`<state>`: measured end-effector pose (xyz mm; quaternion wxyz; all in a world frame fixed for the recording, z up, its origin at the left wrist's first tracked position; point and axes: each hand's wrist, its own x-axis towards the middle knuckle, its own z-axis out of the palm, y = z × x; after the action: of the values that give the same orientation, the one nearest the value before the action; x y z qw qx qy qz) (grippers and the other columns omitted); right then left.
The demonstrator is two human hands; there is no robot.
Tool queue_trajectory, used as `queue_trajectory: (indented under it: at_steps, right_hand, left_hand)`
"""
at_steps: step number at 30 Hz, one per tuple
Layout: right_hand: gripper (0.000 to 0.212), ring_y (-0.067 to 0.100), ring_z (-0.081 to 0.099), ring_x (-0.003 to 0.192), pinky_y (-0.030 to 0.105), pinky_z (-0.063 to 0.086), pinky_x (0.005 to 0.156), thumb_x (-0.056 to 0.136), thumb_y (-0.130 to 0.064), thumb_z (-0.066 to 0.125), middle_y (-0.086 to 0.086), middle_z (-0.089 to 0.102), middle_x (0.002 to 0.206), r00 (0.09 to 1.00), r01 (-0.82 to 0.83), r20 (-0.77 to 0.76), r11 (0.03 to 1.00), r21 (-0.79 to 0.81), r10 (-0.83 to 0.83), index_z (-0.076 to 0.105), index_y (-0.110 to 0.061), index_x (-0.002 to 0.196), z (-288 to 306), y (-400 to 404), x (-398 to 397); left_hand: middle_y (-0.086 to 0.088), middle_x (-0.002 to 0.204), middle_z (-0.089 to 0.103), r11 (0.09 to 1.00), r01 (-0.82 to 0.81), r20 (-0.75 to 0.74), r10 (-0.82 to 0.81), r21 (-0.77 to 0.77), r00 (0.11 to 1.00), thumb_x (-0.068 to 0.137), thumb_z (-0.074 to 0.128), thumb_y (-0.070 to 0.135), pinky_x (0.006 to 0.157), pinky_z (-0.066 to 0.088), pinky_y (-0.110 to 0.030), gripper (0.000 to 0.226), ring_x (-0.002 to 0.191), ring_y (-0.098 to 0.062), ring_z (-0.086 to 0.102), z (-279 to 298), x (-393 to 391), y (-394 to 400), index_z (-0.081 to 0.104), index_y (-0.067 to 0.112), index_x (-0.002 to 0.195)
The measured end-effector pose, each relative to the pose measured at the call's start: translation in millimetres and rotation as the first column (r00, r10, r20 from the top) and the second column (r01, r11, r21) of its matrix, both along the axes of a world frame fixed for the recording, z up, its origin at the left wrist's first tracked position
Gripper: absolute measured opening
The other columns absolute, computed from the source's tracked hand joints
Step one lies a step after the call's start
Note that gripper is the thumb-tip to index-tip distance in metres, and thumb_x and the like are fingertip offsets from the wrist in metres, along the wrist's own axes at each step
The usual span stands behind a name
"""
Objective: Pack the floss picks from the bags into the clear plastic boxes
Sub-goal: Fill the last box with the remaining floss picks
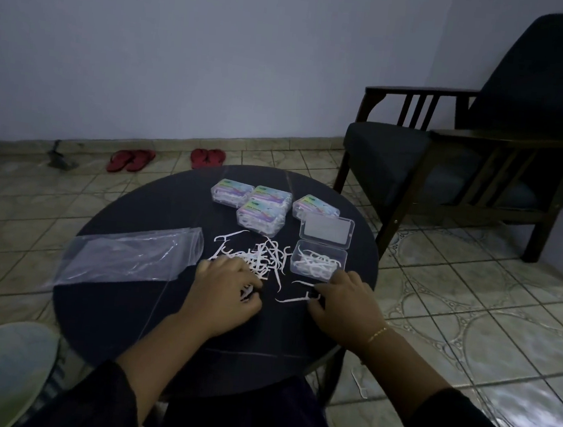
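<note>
A loose heap of white floss picks lies in the middle of the round dark table. My left hand rests at the heap's near edge, fingers curled round a few picks. My right hand lies just in front of the open clear box, which holds several picks; its fingertips pinch a single pick on the table. The box's lid lies flat behind it. An empty clear plastic bag lies to the left.
Several closed, labelled boxes of picks stand at the table's far side. A dark wooden armchair is at the right. Two pairs of red sandals lie by the wall. One pick lies on the tiled floor.
</note>
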<state>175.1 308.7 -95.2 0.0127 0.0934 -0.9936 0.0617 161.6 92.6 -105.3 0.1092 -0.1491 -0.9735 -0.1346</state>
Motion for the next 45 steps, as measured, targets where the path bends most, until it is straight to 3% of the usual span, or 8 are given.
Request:
queue_trajectory:
  at_steps: [4,8,13,20,28,37,41,45]
  right_hand:
    - [0.057,0.024,0.036,0.126,0.037,0.033,0.102,0.088,-0.058,0.049,0.004,0.044,0.131,0.998,-0.038,0.043,0.999,0.017,0.037,0.050,-0.023,0.133,2.4,-16.0,-4.9]
    - [0.047,0.024,0.037,0.124,0.037,0.034,0.100,0.091,-0.054,0.048,0.003,0.046,0.129,0.998,-0.045,0.036,0.995,0.089,0.041,0.058,-0.025,0.127,3.6,-25.4,-12.0]
    - [0.040,0.026,0.034,0.127,0.041,0.029,0.105,0.095,-0.045,0.047,0.004,0.044,0.132,0.990,-0.132,0.055,0.983,0.127,0.126,0.055,-0.031,0.131,7.7,-34.4,-14.7]
    - [0.031,0.025,0.038,0.121,0.039,0.034,0.102,0.096,-0.033,0.048,0.005,0.050,0.126,0.988,-0.152,0.039,0.978,0.145,0.148,0.065,-0.019,0.117,14.1,-37.0,-18.5]
    - [0.038,0.027,0.042,0.115,0.038,0.039,0.099,0.085,-0.040,0.057,0.009,0.051,0.122,0.985,-0.123,0.143,0.981,0.150,0.101,0.065,-0.014,0.111,14.7,-31.7,-21.9]
    - [0.032,0.021,0.044,0.110,0.032,0.043,0.093,0.087,-0.041,0.058,0.005,0.051,0.115,0.999,-0.031,-0.008,0.992,0.125,0.032,0.066,-0.016,0.106,43.2,-7.2,-39.1]
    - [0.035,0.023,0.044,0.110,0.033,0.041,0.091,0.090,-0.039,0.052,0.007,0.052,0.118,0.991,0.027,-0.132,0.987,0.157,-0.006,0.063,-0.014,0.112,49.8,-6.7,-57.2]
    - [0.039,0.023,0.041,0.117,0.035,0.040,0.094,0.093,-0.047,0.049,0.005,0.050,0.124,0.994,0.034,-0.104,0.996,0.086,-0.025,0.062,-0.022,0.121,41.6,-4.7,-65.8]
  left_hand:
    - [0.017,0.131,0.043,0.997,-0.075,0.072,0.077,-0.027,0.994,0.068,0.034,0.068,0.096,0.017,-0.028,0.073,0.125,-0.010,0.034,-0.5,13.3,-23.0,0.048,0.039,0.133]
    - [0.012,0.152,0.028,0.978,-0.127,0.173,0.157,-0.168,0.972,0.086,0.045,0.067,0.106,0.018,-0.036,0.073,0.137,-0.014,0.023,6.2,15.3,-36.2,0.027,0.033,0.148]
    - [0.014,0.146,0.040,0.982,-0.076,0.186,0.108,-0.175,0.977,0.092,0.043,0.058,0.105,0.019,-0.034,0.056,0.132,-0.014,0.030,6.4,13.9,-35.7,0.039,0.034,0.142]
    - [0.011,0.131,0.058,0.984,-0.073,0.142,0.097,-0.164,0.985,0.095,0.051,0.041,0.101,0.027,-0.032,0.040,0.122,-0.014,0.046,10.3,8.0,-25.2,0.051,0.036,0.135]
    - [0.009,0.112,0.065,0.977,-0.184,0.304,0.144,0.107,0.942,0.086,0.069,0.028,0.106,0.034,-0.034,0.034,0.109,-0.012,0.058,20.8,1.2,-14.8,0.063,0.028,0.119]
    - [0.002,0.116,0.068,0.970,-0.115,0.317,0.043,0.214,0.947,0.087,0.069,0.017,0.075,0.045,-0.017,0.030,0.087,-0.007,0.062,48.6,-15.2,-13.7,0.069,0.019,0.117]
    - [-0.001,0.118,0.066,0.982,-0.073,0.262,0.025,0.176,0.965,0.088,0.067,0.019,0.080,0.043,-0.019,0.034,0.094,-0.011,0.061,65.2,-28.1,-2.5,0.065,0.021,0.122]
    - [-0.002,0.123,0.065,0.982,-0.013,0.232,-0.032,0.189,0.972,0.089,0.066,0.020,0.085,0.041,-0.017,0.034,0.106,-0.014,0.060,71.6,-43.1,17.9,0.065,0.020,0.123]
